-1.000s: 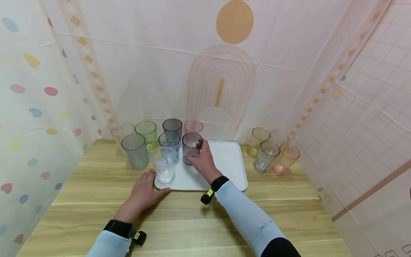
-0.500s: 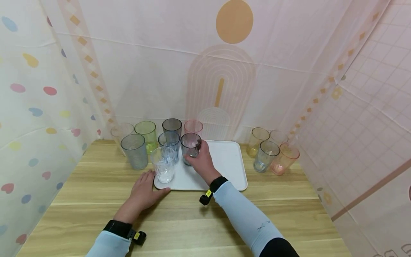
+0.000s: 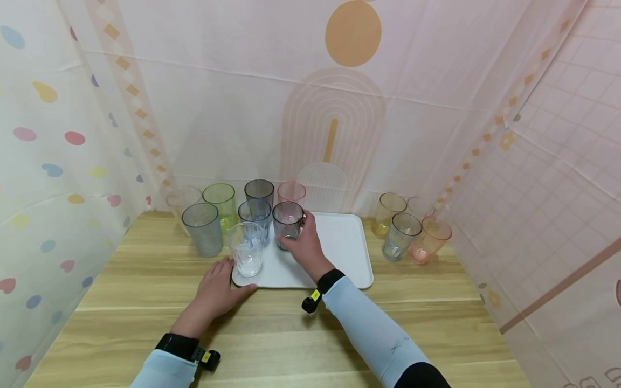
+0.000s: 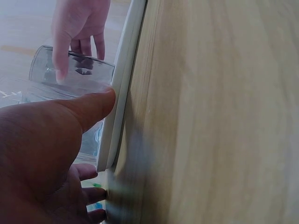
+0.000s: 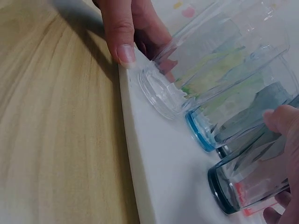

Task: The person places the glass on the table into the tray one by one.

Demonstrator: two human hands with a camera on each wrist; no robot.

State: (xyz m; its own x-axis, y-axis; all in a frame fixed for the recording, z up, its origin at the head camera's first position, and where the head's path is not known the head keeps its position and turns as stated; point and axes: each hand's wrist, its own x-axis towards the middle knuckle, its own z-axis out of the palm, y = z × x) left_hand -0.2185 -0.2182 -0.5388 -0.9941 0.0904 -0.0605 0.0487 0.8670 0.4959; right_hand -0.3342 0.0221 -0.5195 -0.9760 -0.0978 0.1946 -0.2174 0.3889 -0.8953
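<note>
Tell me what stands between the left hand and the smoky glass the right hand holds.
In the head view, only the clear glass on the white tray stands between the left hand and the smoky glass.

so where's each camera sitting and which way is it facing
Head: worn high, looking forward and down at the white tray on the wooden table; both forearms show.
Left wrist: low by the table, looking along the left hand to the tray's edge.
Right wrist: low over the tray, facing the dark grey glass; right hand shows.
Shared: both wrist views show the left thumb on the tray's edge.
</note>
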